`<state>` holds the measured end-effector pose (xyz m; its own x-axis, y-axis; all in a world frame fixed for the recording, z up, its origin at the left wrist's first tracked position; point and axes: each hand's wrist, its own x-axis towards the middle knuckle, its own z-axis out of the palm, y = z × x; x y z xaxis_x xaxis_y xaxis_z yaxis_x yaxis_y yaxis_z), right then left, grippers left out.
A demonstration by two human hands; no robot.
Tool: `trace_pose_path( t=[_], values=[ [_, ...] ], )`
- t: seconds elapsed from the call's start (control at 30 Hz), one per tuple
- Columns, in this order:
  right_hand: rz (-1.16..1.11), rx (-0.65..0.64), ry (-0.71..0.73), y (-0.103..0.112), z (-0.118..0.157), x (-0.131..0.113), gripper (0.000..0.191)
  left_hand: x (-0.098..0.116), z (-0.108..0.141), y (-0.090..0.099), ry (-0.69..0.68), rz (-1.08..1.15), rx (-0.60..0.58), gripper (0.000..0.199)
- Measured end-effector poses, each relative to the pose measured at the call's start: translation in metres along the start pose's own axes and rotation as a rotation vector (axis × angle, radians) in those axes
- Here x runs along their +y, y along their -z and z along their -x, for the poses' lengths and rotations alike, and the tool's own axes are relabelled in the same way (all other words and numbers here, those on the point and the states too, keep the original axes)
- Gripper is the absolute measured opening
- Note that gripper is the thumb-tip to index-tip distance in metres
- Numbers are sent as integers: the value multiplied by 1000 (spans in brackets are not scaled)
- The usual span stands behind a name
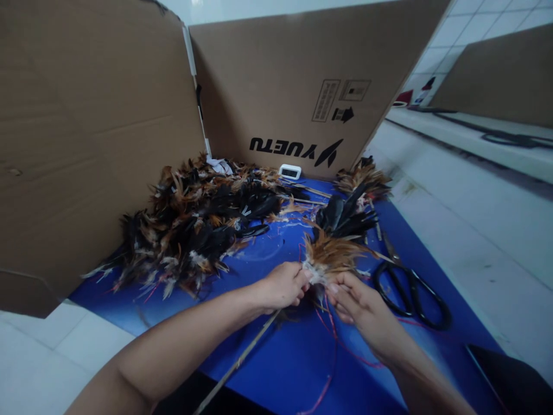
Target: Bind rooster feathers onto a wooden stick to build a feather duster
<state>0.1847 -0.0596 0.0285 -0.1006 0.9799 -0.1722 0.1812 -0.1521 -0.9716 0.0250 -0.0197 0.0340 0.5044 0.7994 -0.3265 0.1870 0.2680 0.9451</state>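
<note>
My left hand is closed around a thin stick at the pale base of a brown feather bundle. The stick's bare end slants down toward the bottom edge. On the bundle's other side, the fingers of my right hand are pinched together at the feather bases; whether they grip feathers or string is hidden. Beneath both hands a pink string loops over the blue tabletop. Black feathers lie just beyond the brown ones.
A large heap of black and brown feathers covers the left side. Scissors with black handles lie at the right. A small white digital display stands before the upright cardboard. A dark flat object sits at the lower right.
</note>
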Motion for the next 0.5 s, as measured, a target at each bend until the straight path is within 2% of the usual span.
trace_pose_path(
  t=[0.17, 0.3, 0.37, 0.5],
  values=[
    [61, 25, 19, 1, -1, 2, 20, 0, 0, 0, 2, -18, 12, 31],
    [104, -31, 18, 0, -4, 8, 19, 2, 0, -1, 7, -61, 16, 28],
    [58, -37, -5, -3, -6, 10, 18, 1, 0, -1, 6, -108, 18, 28],
    [-80, 58, -68, -9, -7, 10, 14, -4, -3, -2, -7, -212, 34, 30]
  ],
)
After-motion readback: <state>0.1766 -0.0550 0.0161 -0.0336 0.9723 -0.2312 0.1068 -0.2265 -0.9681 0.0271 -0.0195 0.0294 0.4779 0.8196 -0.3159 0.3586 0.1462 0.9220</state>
